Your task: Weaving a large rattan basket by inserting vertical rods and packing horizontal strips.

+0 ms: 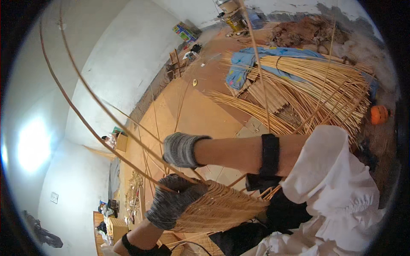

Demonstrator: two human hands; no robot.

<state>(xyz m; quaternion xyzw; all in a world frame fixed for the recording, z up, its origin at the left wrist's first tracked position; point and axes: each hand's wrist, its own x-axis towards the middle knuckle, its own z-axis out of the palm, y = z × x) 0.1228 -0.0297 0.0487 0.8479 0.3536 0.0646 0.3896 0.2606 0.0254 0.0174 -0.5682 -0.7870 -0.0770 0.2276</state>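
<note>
A partly woven wicker basket (222, 209) lies tilted across my lap, long bare rods (85, 87) sticking out past its woven edge. My left hand (174, 199), in a grey knit glove, is closed at that edge around the base of the wicker rods. Just above it, my right hand (183, 150) in a striped grey glove reaches across from the right. The right fingers point away and are mostly hidden, so what they hold, if anything, does not show. Black bands wrap both forearms.
A large bundle of peeled rods (316, 81) lies on the floor at the right, partly over a blue cloth (241, 66). An orange round object (379, 114) sits beyond it. A small wooden chair (176, 64) stands by the white wall, and a yellow bucket (235, 21) at the back.
</note>
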